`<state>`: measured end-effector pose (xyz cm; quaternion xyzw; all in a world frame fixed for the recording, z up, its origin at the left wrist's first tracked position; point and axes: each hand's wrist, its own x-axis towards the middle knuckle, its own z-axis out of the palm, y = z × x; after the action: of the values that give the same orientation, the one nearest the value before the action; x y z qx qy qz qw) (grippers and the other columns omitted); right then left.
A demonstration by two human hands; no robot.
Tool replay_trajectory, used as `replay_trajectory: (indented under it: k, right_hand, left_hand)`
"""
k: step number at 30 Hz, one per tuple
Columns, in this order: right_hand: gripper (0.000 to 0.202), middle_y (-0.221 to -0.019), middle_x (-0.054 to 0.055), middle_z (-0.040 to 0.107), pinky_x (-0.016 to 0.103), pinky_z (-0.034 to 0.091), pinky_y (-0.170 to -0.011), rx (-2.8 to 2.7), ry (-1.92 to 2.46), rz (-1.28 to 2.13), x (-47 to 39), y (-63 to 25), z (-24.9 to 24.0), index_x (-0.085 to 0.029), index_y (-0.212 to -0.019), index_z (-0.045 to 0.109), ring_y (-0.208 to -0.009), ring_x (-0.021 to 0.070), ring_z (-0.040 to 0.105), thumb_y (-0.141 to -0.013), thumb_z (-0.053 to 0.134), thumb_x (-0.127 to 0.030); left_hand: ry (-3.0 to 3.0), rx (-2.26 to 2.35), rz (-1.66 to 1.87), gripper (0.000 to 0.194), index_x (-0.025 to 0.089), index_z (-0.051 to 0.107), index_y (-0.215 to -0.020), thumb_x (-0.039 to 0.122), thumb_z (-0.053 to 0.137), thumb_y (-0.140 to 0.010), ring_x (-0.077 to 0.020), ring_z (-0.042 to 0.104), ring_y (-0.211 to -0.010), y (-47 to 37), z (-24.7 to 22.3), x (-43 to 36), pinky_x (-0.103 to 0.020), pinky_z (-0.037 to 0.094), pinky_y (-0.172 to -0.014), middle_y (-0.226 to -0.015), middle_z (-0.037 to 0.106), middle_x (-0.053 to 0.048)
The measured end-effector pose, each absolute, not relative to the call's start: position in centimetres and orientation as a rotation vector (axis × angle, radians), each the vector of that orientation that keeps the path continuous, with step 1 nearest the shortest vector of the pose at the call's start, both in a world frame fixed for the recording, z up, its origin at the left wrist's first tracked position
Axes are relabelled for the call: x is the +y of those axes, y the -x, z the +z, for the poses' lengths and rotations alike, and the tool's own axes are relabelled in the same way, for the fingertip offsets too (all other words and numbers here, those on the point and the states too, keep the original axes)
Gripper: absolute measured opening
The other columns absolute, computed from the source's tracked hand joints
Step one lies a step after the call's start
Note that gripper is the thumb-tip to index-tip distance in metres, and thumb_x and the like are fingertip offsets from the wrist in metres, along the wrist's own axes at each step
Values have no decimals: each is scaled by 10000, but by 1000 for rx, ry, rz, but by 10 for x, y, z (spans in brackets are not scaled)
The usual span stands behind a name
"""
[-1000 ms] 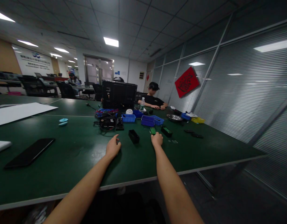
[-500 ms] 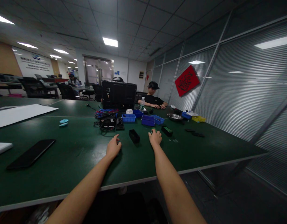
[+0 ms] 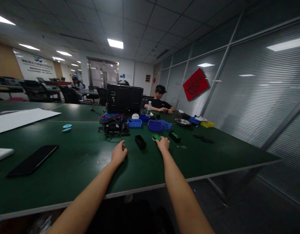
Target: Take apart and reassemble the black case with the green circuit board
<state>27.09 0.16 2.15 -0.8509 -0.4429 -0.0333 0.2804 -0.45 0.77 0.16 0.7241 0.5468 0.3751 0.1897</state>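
A green circuit board (image 3: 156,136) is gripped at its right end by the fingers of my right hand (image 3: 163,143). My left hand (image 3: 119,152) rests on the green table (image 3: 86,169) with its fingers apart and nothing in them. Between my hands sits an open black box (image 3: 140,142), nearer my left hand. Another black box (image 3: 174,136), with a green board in its top, stands just right of my right hand. Small clear pieces (image 3: 183,147) lie to its lower right.
Behind the boxes are blue trays (image 3: 134,123), a tangle of cables with a black adapter (image 3: 112,128), a ball (image 3: 135,116), a bottle (image 3: 148,108) and a monitor (image 3: 125,99). A metal dish (image 3: 182,122) is right. A phone (image 3: 33,161) lies left. A person (image 3: 161,100) sits opposite.
My right hand has turned slightly and shifted a little right. The green board, mostly hidden under its fingers before, now shows to the left of them. My left hand has barely moved.
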Motion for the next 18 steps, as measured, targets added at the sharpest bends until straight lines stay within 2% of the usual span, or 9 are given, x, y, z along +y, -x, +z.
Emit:
replay_trajectory:
  k: [6, 10, 15, 18]
  right_hand:
    - [414, -1065, 74, 548, 295, 339, -884, -1501, 1917, 22, 18, -242, 10, -205, -1106, 572, -998, 203, 489, -707, 605, -307]
    - [419, -1036, 40, 543, 300, 355, -877, -1691, 1697, 190, 16, -234, 11, -228, -1090, 578, -975, 180, 490, -673, 622, -215]
    - [426, -1004, 32, 541, 304, 394, -829, -1664, 1520, 255, 9, -229, 21, -227, -1068, 590, -905, 167, 505, -646, 617, -174]
    - [427, -980, 46, 550, 281, 423, -759, -1535, 1420, 280, 4, -221, 30, -193, -1076, 587, -835, 157, 515, -651, 613, -231]
  left_hand:
    - [-2047, 1546, 1033, 523, 190, 422, -1225, 222, 508, -710, -155, 565, -853, 4, 3, 7, -282, 412, -822, -1018, 601, -46]
    - [-2143, 1580, 1071, 603, 195, 388, -1261, 317, 564, -698, -201, 507, -1032, 3, 8, 2, -315, 366, -910, -1163, 530, -74]
    - [-2200, 1547, 1052, 812, 194, 235, -1349, 331, 628, -652, -212, 341, -1228, 1, 12, -1, -312, 278, -999, -1355, 361, -84]
    - [-2155, 1484, 958, 885, 202, 142, -1378, 309, 630, -648, -210, 406, -1181, 0, 11, 0, -298, 326, -951, -1327, 407, -80]
